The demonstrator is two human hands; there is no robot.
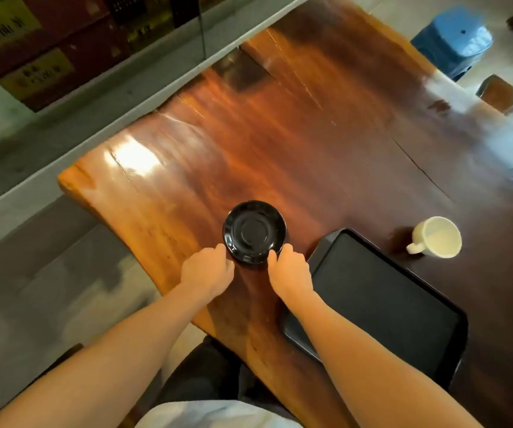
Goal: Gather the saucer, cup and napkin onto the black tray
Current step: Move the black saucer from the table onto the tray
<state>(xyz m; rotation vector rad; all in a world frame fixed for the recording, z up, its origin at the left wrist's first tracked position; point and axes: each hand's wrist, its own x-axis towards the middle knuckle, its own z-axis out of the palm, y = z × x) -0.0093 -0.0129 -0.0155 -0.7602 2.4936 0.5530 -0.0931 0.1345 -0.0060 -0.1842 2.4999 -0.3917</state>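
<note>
Pinching the near rim of the black saucer (254,231) from both sides — left hand (206,271) and right hand (290,271) both gripping it. Sitting on the wooden table (326,143), just left of the black tray (388,299) — white cup (437,237) standing beyond the tray's far corner.

I am at a long slab table (279,143) of glossy reddish-brown wood with an uneven natural edge, running from lower centre to the upper right of the frame. Light glares off it at centre left and along the right edge. A grey floor (32,273) fills the left side. In the upper left, stacked boxes (32,66) in yellow and dark red. At upper right stand a blue plastic stool (453,38) and a wooden block stool (500,92).
</note>
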